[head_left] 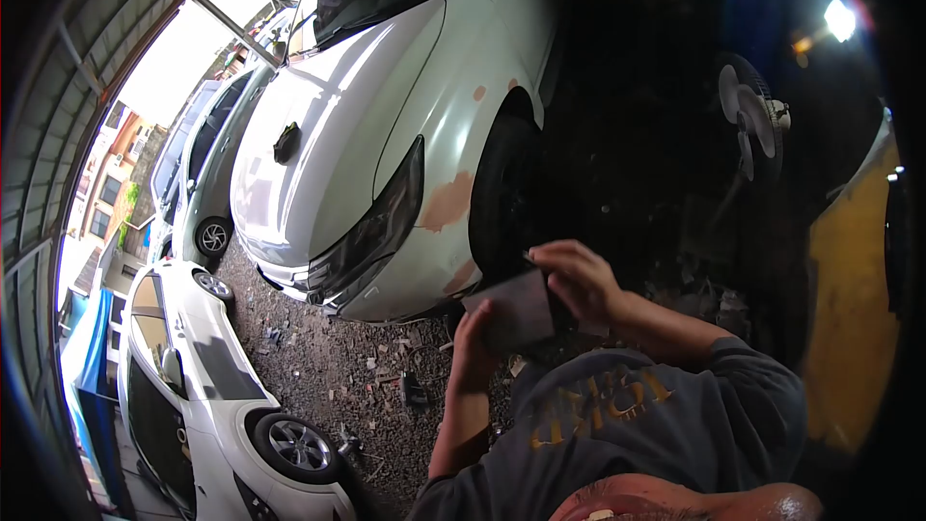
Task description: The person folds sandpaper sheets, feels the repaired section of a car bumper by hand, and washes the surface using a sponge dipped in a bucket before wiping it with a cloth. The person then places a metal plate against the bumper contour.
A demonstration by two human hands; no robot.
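Held up between the two hands, near the front wheel (pixel 509 183) of a white car (pixel 410 125), is a grey sheet (pixel 511 309). The left hand (pixel 473 338) grasps it at its left edge, thumb laid on the face. The right hand (pixel 584 282) is at the sheet's upper right corner, fingers bent; whether it grips cannot be told (a small dark item shows at its fingertips, too blurred to name).

Condition of the car: reddish-brown patches (pixel 447 203) on the fender and bumper — the largest between headlight (pixel 371 227) and wheel, two small ones above the wheel arch. A dark bundle (pixel 286 142) lies on the hood (pixel 333 135), well in from its wheel-side edge. Below: gravel (pixel 333 357) with scattered debris. A fan (pixel 750 119) stands beyond the hands at right — a second white car (pixel 207 376) at left.
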